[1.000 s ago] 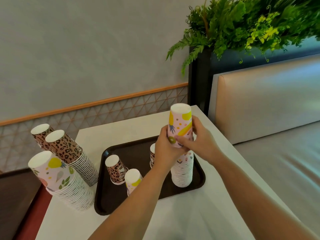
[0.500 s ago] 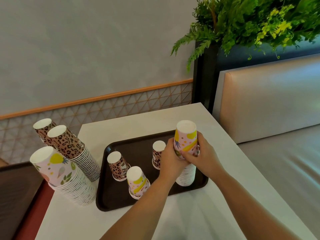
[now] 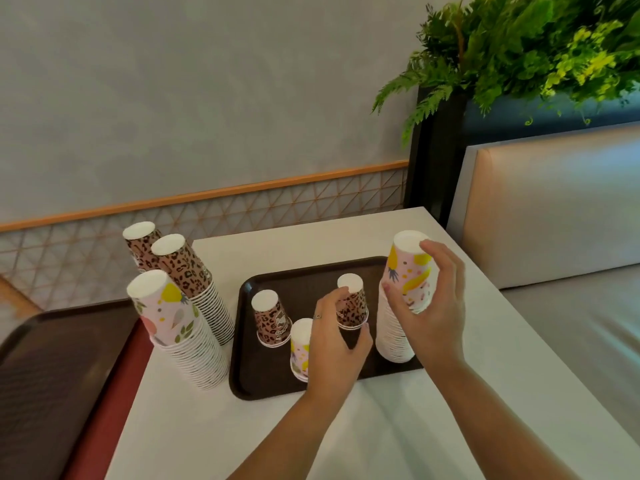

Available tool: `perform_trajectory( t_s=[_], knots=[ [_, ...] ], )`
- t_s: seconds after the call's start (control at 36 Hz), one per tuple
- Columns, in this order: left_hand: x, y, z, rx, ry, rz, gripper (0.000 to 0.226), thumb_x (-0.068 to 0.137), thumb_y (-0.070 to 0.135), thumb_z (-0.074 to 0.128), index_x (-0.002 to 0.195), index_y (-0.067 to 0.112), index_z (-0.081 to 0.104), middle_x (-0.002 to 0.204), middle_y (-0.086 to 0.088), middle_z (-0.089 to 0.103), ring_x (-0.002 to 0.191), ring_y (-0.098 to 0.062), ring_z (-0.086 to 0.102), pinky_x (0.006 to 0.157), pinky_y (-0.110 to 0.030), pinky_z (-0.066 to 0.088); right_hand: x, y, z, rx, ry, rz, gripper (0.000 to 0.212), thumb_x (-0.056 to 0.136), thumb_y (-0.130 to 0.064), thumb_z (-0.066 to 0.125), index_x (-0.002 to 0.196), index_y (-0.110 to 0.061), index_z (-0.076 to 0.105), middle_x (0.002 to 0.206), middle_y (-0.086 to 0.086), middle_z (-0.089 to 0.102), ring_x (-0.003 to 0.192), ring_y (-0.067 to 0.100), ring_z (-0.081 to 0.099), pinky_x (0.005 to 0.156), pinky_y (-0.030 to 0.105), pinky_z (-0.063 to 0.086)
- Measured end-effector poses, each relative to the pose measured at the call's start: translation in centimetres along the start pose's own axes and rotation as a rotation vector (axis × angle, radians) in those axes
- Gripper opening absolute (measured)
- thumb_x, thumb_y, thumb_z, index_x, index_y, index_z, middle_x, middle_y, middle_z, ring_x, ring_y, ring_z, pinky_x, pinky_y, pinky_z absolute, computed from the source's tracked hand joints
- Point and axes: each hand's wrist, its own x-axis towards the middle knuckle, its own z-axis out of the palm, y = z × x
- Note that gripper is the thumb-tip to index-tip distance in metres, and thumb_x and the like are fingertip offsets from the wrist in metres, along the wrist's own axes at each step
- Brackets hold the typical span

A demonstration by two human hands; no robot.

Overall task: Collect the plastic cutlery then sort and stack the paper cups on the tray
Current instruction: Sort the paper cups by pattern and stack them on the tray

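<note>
A dark brown tray [image 3: 304,275] lies on the white table [image 3: 346,233]. At its right edge stands a tall stack of upside-down pink fruit-print cups [image 3: 408,271]; my right hand [image 3: 433,306] grips the top of that stack. My left hand [image 3: 336,341] curls round a single upside-down leopard-print cup [image 3: 353,303] in the middle of the tray. Another leopard-print cup [image 3: 270,317] and a pink fruit-print cup [image 3: 300,344] stand upside down on the tray, left of my left hand. I see no cutlery.
Left of the tray on the table stand two tall leopard-print stacks [image 3: 183,268] [image 3: 142,244] and a pink floral stack [image 3: 162,306]. A second dark tray [image 3: 52,358] lies lower left. A padded bench [image 3: 554,209] and a planter of ferns [image 3: 519,46] are at the right.
The pink cup held in both hands has come down onto the stack on the tray. My left hand has let go of it and moved left to the leopard-print cup.
</note>
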Motion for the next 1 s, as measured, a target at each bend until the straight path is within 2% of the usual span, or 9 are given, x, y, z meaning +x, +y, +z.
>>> perform_trajectory(
  t_s=[0.11, 0.25, 0.33, 0.47, 0.53, 0.64, 0.78, 0.92, 1.0],
  knots=[
    [-0.5, -0.4, -3.7, 0.026, 0.11, 0.073, 0.05, 0.08, 0.012, 0.068, 0.119, 0.033, 0.045, 0.116, 0.016, 0.05, 0.11, 0.007, 0.046, 0.091, -0.003, 0.035, -1.2, -2.5, 1.8, 0.07, -0.006, -0.071, 0.052, 0.079, -0.034, 0.063, 0.123, -0.015, 0.044, 0.123, -0.004, 0.044, 0.119, 0.012, 0.044, 0.096, 0.029, 0.045],
    [-0.5, -1.3, -8.6, 0.097, 0.276, 0.142, 0.036, 0.08, 0.029, 0.056, 0.115, 0.026, 0.049, 0.11, 0.014, 0.049, 0.102, 0.0, 0.048, 0.089, -0.007, 0.038, -2.9, -5.5, 5.0, 0.096, -0.075, -0.111, 0.039, 0.081, -0.024, 0.06, 0.115, -0.007, 0.054, 0.116, 0.001, 0.052, 0.114, 0.001, 0.044, 0.099, 0.013, 0.034],
    [-0.2, -2.3, -11.6, 0.143, 0.38, 0.179, 0.037, 0.08, 0.028, 0.055, 0.116, 0.024, 0.047, 0.112, 0.008, 0.051, 0.107, -0.006, 0.045, 0.094, -0.021, 0.038, -4.0, -7.1, 7.1, 0.113, -0.16, -0.091, 0.035, 0.083, -0.026, 0.057, 0.115, -0.011, 0.055, 0.114, -0.002, 0.053, 0.11, 0.003, 0.047, 0.096, 0.01, 0.035],
    [0.8, -3.6, -15.8, 0.216, 0.558, 0.087, 0.057, 0.073, 0.02, 0.072, 0.122, 0.02, 0.042, 0.127, -0.003, 0.043, 0.119, -0.016, 0.033, 0.105, -0.04, 0.031, -5.1, -8.7, 11.1, 0.13, -0.369, -0.019, 0.035, 0.084, -0.029, 0.059, 0.116, -0.018, 0.054, 0.114, -0.006, 0.054, 0.106, -0.006, 0.046, 0.09, 0.001, 0.032],
    [1.4, -4.3, -17.4, 0.231, 0.6, 0.042, 0.071, 0.068, 0.017, 0.078, 0.128, 0.016, 0.039, 0.133, -0.008, 0.039, 0.119, -0.019, 0.03, 0.1, -0.029, 0.027, -5.4, -9.3, 12.7, 0.144, -0.441, 0.016, 0.039, 0.083, -0.023, 0.064, 0.12, -0.017, 0.052, 0.115, -0.01, 0.05, 0.106, -0.011, 0.044, 0.088, -0.003, 0.03],
    [2.8, -6.6, -19.6, 0.257, 0.527, -0.034, 0.089, 0.064, 0.015, 0.081, 0.137, 0.006, 0.032, 0.14, -0.015, 0.032, 0.126, -0.026, 0.028, 0.101, -0.014, 0.017, -5.9, -9.9, 15.7, 0.176, -0.62, 0.103, 0.052, 0.082, -0.021, 0.068, 0.128, -0.017, 0.044, 0.124, -0.005, 0.044, 0.11, 0.003, 0.047, 0.084, 0.003, 0.033],
    [4.0, -9.1, -19.5, 0.114, 0.382, -0.248, 0.095, 0.064, 0.014, 0.08, 0.141, 0.011, 0.024, 0.14, -0.013, 0.032, 0.13, -0.029, 0.032, 0.105, -0.045, 0.037, -6.8, -9.5, 19.1, 0.146, -0.836, 0.155, 0.062, 0.084, -0.026, 0.066, 0.137, -0.02, 0.034, 0.139, -0.003, 0.039, 0.118, 0.009, 0.046, 0.092, 0.015, 0.036],
    [4.5, -11.3, -19.1, 0.013, 0.36, -0.326, 0.087, 0.063, 0.02, 0.081, 0.135, 0.017, 0.033, 0.128, -0.003, 0.051, 0.12, -0.022, 0.05, 0.098, -0.044, 0.047, -6.7, -8.9, 21.3, 0.163, -0.851, 0.147, 0.055, 0.087, -0.02, 0.062, 0.135, -0.019, 0.035, 0.135, -0.004, 0.042, 0.116, 0.005, 0.044, 0.091, 0.01, 0.032],
    [4.9, -12.3, -19.2, 0.024, 0.384, -0.331, 0.077, 0.065, 0.019, 0.082, 0.13, 0.017, 0.039, 0.118, 0.002, 0.056, 0.11, -0.017, 0.055, 0.086, -0.03, 0.05, -6.5, -8.4, 22.6, 0.179, -0.85, 0.171, 0.054, 0.087, -0.02, 0.062, 0.135, -0.021, 0.036, 0.134, -0.005, 0.042, 0.116, 0.007, 0.046, 0.094, 0.015, 0.036]
  ],
)
